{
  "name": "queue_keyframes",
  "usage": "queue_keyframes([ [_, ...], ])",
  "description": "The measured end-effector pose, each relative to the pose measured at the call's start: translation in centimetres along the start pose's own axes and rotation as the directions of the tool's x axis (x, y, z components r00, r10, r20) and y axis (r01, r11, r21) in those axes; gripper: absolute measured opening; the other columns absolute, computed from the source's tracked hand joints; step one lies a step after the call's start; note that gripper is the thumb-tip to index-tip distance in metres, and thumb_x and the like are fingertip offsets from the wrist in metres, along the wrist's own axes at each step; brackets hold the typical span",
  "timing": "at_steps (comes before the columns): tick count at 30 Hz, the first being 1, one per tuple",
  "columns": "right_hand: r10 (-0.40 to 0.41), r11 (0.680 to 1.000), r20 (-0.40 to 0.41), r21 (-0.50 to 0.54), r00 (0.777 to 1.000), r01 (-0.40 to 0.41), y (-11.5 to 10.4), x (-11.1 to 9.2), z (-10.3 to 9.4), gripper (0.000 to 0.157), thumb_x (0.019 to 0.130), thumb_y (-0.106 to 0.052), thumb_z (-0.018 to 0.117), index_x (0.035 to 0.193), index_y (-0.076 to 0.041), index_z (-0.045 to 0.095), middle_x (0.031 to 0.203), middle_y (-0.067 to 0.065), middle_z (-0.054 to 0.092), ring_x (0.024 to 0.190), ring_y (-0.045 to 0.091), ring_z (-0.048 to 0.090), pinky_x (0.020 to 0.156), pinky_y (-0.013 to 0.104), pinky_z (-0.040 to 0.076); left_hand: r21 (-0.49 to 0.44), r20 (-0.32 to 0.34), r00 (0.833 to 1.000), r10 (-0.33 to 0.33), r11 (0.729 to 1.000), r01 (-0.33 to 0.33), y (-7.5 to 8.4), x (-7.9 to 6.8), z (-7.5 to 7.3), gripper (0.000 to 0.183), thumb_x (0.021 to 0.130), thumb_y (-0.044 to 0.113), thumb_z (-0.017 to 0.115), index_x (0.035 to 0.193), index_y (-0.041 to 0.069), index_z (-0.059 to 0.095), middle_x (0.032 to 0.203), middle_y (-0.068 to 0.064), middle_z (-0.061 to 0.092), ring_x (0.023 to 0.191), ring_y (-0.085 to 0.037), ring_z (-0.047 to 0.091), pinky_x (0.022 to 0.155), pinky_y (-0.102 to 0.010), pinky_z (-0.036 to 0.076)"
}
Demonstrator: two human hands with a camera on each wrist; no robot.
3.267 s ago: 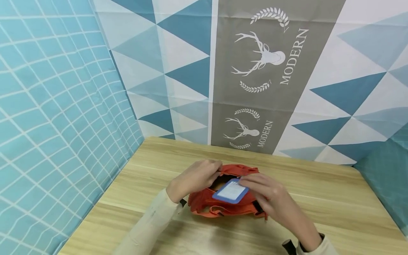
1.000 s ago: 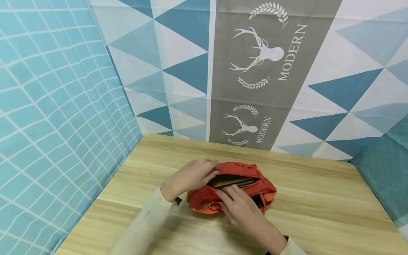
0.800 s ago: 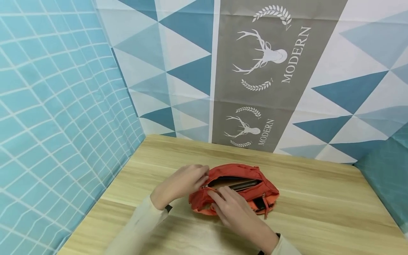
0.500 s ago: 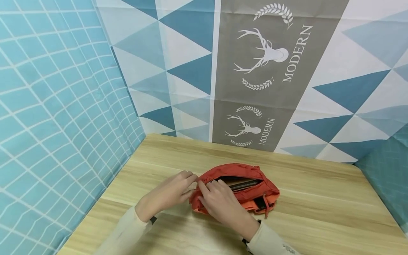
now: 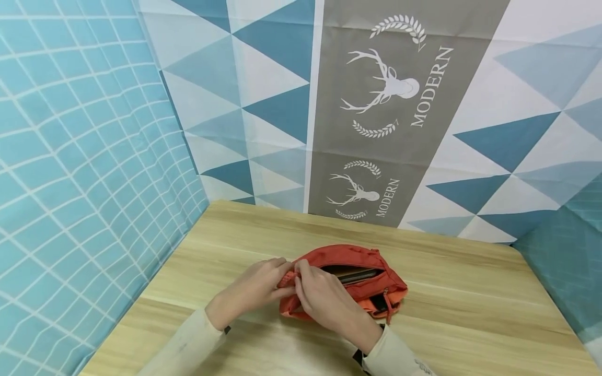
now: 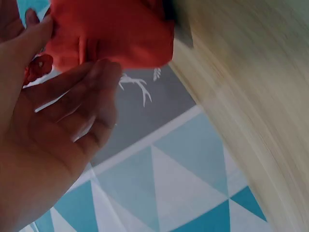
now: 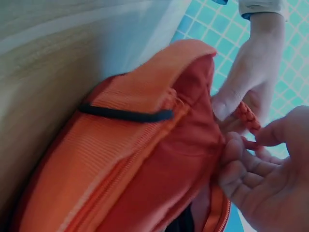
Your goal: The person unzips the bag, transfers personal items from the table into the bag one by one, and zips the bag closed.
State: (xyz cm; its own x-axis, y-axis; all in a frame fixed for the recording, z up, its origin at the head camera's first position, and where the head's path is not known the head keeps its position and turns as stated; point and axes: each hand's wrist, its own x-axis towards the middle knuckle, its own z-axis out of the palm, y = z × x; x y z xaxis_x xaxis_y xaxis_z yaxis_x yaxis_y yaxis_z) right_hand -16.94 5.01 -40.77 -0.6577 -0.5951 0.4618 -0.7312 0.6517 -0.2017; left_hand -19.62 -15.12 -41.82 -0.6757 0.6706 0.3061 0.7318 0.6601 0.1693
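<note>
A red waist bag (image 5: 348,256) with orange trim lies on the table, its top zip partly open. Inside the gap a dark flat thing (image 5: 362,275) shows its edge. At the bag's left end my left hand (image 5: 256,287) pinches the fabric, thumb (image 7: 224,104) on one side and fingers (image 6: 104,72) on the other. My right hand (image 5: 326,300) is right beside it, thumb and fingers pinching a red braided cord pull (image 7: 248,118). In the left wrist view the cord's knotted end (image 6: 38,68) hangs near the left palm.
The wooden table (image 5: 470,303) runs back to a patterned wall cloth (image 5: 263,104). A blue checked cloth (image 5: 84,183) bounds the left side, and a teal one (image 5: 574,261) the right. Another zip pull (image 5: 388,308) hangs at the bag's right front.
The blue-edged white card that my right hand held over the opening is out of sight. Both hands have moved left to the bag's end, and the braided cord now shows between them.
</note>
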Motion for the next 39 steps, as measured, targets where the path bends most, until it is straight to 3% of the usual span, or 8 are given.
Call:
queue_keyframes([
  [5,-0.011,0.998,-0.099,0.055,0.995,0.016,0.5,-0.8,-0.1,0.009,0.1,-0.008,0.051,0.109,-0.008,0.051,0.072,-0.011,0.048,0.058,-0.001,0.04,0.052,0.013,0.035,0.015,-0.022,1.0,0.013,1.0,-0.012,0.5,0.5,0.4,0.016,0.09,0.025,0.074,0.09,0.016,0.062,0.074,0.01,0.051,0.059,-0.003,0.042,0.053,-0.018,0.037],
  [11,-0.033,0.999,-0.253,-0.025,0.967,0.027,1.5,-2.1,-0.6,0.009,0.09,-0.002,0.055,0.098,-0.005,0.055,0.063,-0.009,0.043,0.052,-0.003,0.031,0.045,0.01,0.028,0.057,-0.067,0.994,0.085,0.995,-0.082,0.9,0.7,0.5,0.014,0.084,0.012,0.073,0.077,0.017,0.061,0.066,0.012,0.05,0.053,-0.001,0.033,0.05,-0.018,0.031],
  [16,0.052,0.999,-0.322,0.002,0.945,-0.054,3.2,-3.2,-1.4,0.011,0.086,0.0,0.056,0.096,-0.004,0.055,0.061,-0.011,0.038,0.051,-0.004,0.027,0.044,0.012,0.025,0.116,-0.123,0.981,0.153,0.983,-0.139,0.7,0.6,0.1,0.011,0.088,0.013,0.071,0.078,0.016,0.067,0.066,0.009,0.058,0.053,-0.001,0.041,0.053,-0.021,0.034],
  [21,0.181,0.983,-0.317,0.033,0.931,-0.18,5.5,-4.8,-2.2,0.006,0.089,-0.003,0.055,0.095,-0.004,0.053,0.06,-0.014,0.031,0.048,-0.004,0.021,0.043,0.014,0.02,0.134,-0.124,0.985,0.116,0.986,-0.099,-0.2,-0.1,-0.1,0.005,0.09,0.015,0.072,0.089,0.012,0.076,0.072,0.006,0.066,0.058,-0.004,0.054,0.056,-0.022,0.038],
  [30,0.313,0.945,-0.276,-0.002,0.909,-0.326,9.0,-7.5,-3.5,0.012,0.09,-0.002,0.062,0.1,-0.005,0.054,0.061,-0.011,0.036,0.048,0.001,0.027,0.043,0.02,0.026,0.105,-0.131,0.99,0.055,0.994,-0.041,-1.3,-0.6,0.1,0.008,0.089,0.015,0.074,0.094,0.011,0.078,0.071,0.008,0.062,0.056,0.0,0.048,0.058,-0.024,0.042],
  [39,0.455,0.885,-0.197,-0.012,0.869,-0.466,12.3,-10.4,-4.9,0.01,0.093,-0.005,0.058,0.102,-0.002,0.056,0.061,-0.006,0.045,0.046,0.006,0.035,0.043,0.023,0.031,0.088,-0.12,0.993,0.022,0.996,-0.012,-2.2,-0.3,0.7,0.011,0.089,0.015,0.075,0.098,0.01,0.079,0.071,0.007,0.062,0.057,-0.002,0.051,0.06,-0.027,0.048],
])
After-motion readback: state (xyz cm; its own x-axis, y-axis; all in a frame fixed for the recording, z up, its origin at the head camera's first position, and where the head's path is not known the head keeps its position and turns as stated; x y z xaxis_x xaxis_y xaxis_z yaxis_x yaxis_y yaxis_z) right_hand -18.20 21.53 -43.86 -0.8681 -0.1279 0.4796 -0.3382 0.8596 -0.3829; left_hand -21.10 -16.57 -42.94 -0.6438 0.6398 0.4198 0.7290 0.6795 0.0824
